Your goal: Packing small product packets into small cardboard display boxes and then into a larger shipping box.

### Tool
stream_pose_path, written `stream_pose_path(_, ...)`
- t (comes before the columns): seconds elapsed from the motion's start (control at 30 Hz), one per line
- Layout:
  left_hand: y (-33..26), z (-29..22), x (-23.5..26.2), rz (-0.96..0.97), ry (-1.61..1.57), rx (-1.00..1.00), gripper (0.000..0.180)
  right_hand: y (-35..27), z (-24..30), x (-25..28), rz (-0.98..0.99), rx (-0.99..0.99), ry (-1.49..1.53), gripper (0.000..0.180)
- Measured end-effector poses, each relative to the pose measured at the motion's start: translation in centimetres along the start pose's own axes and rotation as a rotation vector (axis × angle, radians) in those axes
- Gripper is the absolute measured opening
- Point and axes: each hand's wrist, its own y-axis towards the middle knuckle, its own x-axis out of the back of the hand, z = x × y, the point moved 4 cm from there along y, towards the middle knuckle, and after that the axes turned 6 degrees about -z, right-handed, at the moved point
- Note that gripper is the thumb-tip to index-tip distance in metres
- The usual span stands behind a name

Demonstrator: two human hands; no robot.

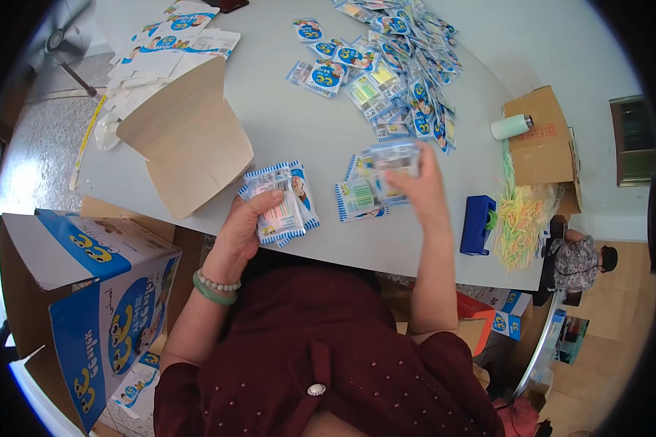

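Note:
My left hand [244, 222] is closed round a small stack of flat blue-and-white plastic packets [280, 200], its thumb pressed on the top one. To the right, my right hand [423, 182] pinches another clear-fronted packet [395, 162], somewhat blurred. Beneath that packet, a few more packets [357, 200] lie on the grey table [299, 124], close to its near edge. Farther back spreads a big heap of the same packets [415, 65]. An opened cardboard box [189, 138] with its plain inner side showing stands just beyond my left hand.
Flattened printed boxes [168, 47] pile at the far left. On the right are a blue tape dispenser [477, 226], thin coloured strips [521, 226], a brown carton [543, 142] and a pale green bottle [512, 127]. A large printed carton [116, 320] stands at lower left. Another person [576, 262] is at far right.

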Motion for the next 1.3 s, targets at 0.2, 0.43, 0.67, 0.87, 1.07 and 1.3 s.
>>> stream_pose_path(0.2, 0.3, -0.1, 0.3, 0.011, 0.009, 0.022, 0.036, -1.0, 0.5, -1.4, 0.557, -0.099, -0.204, 0.031)
stream_pose_path(0.43, 0.2, 0.1, -0.1, -0.024, 0.001, -0.017, 0.036, -4.7, 0.7, -2.4, 0.347, 0.745, -0.823, 0.032)
stream_pose_path(0.67, 0.0, 0.6, -1.9, -0.171, 0.126, -0.089, 0.028, -5.1, 1.5, -1.0, 0.123, -0.137, 0.52, 0.042)
stream_pose_path(0.87, 0.3, 1.2, -3.3, -0.217, 0.161, -0.126, 0.029, -5.1, 1.1, -10.0, 0.37, -0.278, 0.638, 0.052)
stream_pose_path(1.07, -1.6, 0.9, -3.3, -0.067, 0.161, -0.18, 0.037, -6.2, 1.4, -11.5, 0.37, -0.15, 0.438, 0.051)
stream_pose_path(1.3, -5.9, -3.9, -4.0, -0.057, 0.119, -0.205, 0.038, -5.0, 6.9, -9.7, 0.846, -0.09, 0.711, 0.048)
